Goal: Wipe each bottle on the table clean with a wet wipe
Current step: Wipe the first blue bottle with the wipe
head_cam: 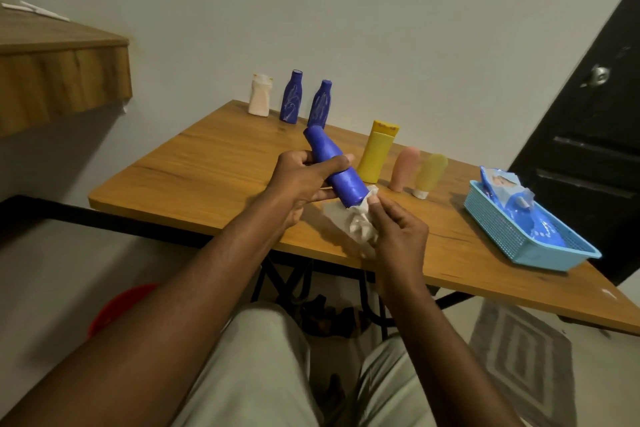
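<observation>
My left hand (pixel 301 177) grips a blue bottle (pixel 343 180) around its middle and holds it tilted above the wooden table (pixel 194 166), neck pointing away. My right hand (pixel 394 229) holds a crumpled white wet wipe (pixel 353 222) against the bottle's base. Standing on the table are a white bottle (pixel 259 95), two blue bottles (pixel 291 97) (pixel 320 104) with white smears, a yellow bottle (pixel 377 151), a pink tube (pixel 403 168) and a pale yellow tube (pixel 429 175).
A light blue plastic basket (pixel 512 236) with a pack of wet wipes (pixel 509 191) sits at the table's right end. A wooden shelf (pixel 62 73) juts out at the left. A black door (pixel 588 135) stands at the right. A red bucket (pixel 117 305) is under the table.
</observation>
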The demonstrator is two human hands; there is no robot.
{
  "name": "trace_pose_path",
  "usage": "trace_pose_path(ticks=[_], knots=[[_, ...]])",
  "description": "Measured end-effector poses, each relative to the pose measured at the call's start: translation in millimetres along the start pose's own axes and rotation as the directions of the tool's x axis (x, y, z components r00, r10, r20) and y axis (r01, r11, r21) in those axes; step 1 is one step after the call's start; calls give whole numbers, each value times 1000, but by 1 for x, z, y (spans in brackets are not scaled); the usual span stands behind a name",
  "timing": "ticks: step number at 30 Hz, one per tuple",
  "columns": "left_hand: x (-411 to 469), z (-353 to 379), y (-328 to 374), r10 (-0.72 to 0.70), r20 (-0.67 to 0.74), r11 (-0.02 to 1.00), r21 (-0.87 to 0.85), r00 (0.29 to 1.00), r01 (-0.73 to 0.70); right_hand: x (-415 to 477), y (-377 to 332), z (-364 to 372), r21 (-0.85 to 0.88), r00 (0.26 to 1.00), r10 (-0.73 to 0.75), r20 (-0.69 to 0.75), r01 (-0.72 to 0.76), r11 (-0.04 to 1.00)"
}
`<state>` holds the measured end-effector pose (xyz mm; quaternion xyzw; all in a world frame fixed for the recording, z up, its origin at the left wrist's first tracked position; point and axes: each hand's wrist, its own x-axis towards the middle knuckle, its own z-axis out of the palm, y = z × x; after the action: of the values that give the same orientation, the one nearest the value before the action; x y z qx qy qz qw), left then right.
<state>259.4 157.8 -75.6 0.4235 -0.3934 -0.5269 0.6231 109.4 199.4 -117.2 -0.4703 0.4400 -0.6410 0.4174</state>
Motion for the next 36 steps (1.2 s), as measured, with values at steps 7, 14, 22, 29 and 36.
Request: trace_pose_path(ticks=[7, 14, 22, 29, 36], knots=[[-3, 4, 3, 25, -13, 998, -53, 1000, -26, -12, -4, 12, 236, 982, 187, 7, -183, 954], [-4, 1, 8, -45, 58, 993, -103, 997, 51, 1, -8, 7, 358, 964, 264, -32, -236, 904], [-5, -1, 6, -94, 37, 983, -153, 995, 99, -5, -9, 12, 362, 962, 269, 52, -269, 892], [-5, -1, 7, -97, 74, 984, -140, 993, 107, 4, -11, 6, 396, 945, 321, 59, -317, 862], [-4, -3, 9, -58, 67, 991, -118, 996, 65, 5, -14, 3, 299, 951, 294, 96, -309, 903]])
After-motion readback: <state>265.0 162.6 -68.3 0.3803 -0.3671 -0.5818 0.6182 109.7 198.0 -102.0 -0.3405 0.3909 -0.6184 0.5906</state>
